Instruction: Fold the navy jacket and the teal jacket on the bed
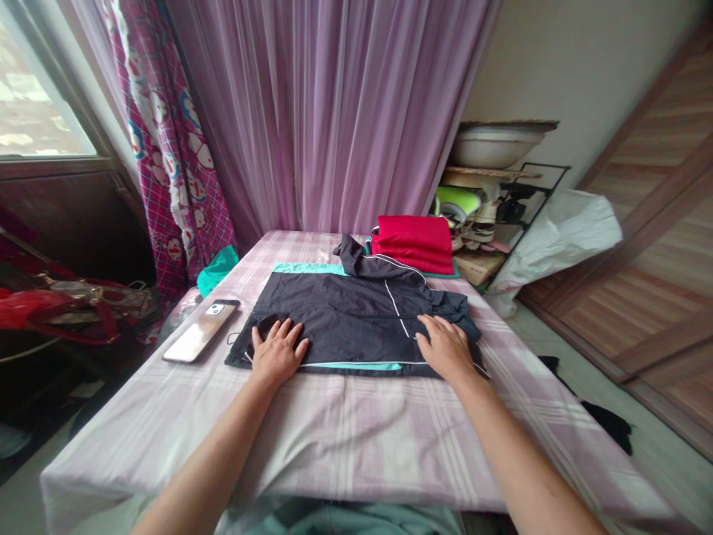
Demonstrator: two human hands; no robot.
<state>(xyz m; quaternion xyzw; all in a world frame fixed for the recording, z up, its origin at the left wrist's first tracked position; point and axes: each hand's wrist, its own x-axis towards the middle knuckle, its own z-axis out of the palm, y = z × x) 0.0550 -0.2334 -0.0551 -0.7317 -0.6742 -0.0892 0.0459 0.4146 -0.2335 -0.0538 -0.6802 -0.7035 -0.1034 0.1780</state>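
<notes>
A dark jacket [334, 312] with white piping lies partly folded on the table, one sleeve [384, 265] slanting across its far right part. Turquoise cloth [312, 268] shows from beneath it along the far edge, and a strip of the same colour shows at the near edge. My left hand [277, 351] rests flat on the jacket's near left part, fingers spread. On the near right part lies my right hand [447, 346], palm down with its fingers stretched out. Neither hand grips anything.
Red folded cloth [413, 244] is stacked behind the jacket. A phone [201, 332] lies on the left of the checked tablecloth [356, 431]. A turquoise bag [217, 270] hangs at the left edge. To the right stand a shoe rack [526, 223] and a white sack [562, 238].
</notes>
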